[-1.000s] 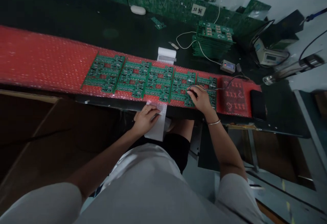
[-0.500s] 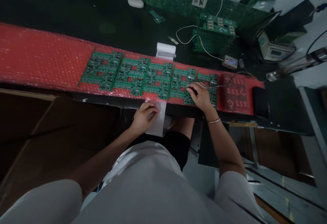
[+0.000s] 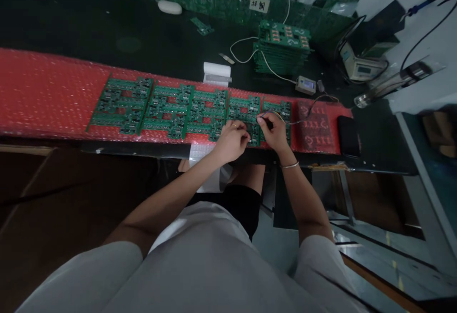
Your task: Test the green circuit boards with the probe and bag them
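Several green circuit boards (image 3: 123, 106) lie in a row on red bubble wrap (image 3: 46, 94). My left hand (image 3: 232, 142) is over the front of the middle boards, its fingers curled together; whatever they may pinch is hidden or too small to make out. Close to its right, my right hand (image 3: 275, 132) pinches the end of a thin wired cable (image 3: 295, 122) above the two right-hand boards. This cable runs right toward a small meter (image 3: 305, 85) with a lit screen. A white strip (image 3: 204, 161) hangs over the table's front edge, beside my left forearm.
Behind the boards lie a white roll (image 3: 217, 70), a cutter-like tool (image 3: 226, 59) and a stack of circuit boards (image 3: 282, 49). To the right are a wrapped board (image 3: 314, 125), a black phone-like object (image 3: 349, 136) and a bench device (image 3: 362, 68). A white oval object (image 3: 170, 7) sits farther back.
My left hand has moved from the hanging white strip up and right onto the boards, close to my right hand. My right hand keeps the cable over the boards. The view has shifted slightly.
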Demonstrator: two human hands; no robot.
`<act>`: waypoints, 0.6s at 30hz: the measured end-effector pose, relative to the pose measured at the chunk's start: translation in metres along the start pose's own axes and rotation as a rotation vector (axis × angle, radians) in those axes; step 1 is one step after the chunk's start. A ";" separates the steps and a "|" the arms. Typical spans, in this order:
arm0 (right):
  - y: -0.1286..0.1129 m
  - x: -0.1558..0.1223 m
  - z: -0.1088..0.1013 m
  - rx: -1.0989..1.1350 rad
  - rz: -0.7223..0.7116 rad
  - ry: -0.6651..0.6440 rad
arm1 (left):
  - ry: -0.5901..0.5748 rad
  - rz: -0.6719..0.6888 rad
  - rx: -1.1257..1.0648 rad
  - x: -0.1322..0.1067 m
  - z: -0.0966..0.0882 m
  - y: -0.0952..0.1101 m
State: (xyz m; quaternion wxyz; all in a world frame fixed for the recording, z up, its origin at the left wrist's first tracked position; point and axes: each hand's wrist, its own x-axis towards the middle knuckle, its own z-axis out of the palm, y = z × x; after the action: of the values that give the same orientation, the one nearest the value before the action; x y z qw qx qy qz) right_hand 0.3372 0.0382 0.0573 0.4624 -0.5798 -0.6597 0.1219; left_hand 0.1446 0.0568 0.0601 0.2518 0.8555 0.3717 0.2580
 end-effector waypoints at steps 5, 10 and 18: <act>0.002 0.001 0.001 0.019 0.013 -0.018 | 0.034 -0.052 0.069 0.001 0.011 0.000; 0.003 0.000 0.002 0.058 0.015 -0.027 | 0.073 -0.072 0.107 0.000 0.014 0.004; 0.008 -0.001 0.003 0.043 0.047 0.007 | 0.082 0.145 0.211 -0.025 0.008 0.006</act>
State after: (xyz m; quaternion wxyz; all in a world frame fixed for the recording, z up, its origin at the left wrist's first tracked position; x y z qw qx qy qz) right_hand 0.3403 0.0411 0.0500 0.4742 -0.5855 -0.6414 0.1449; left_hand 0.1383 0.0320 0.0515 0.1258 0.8907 0.3438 0.2696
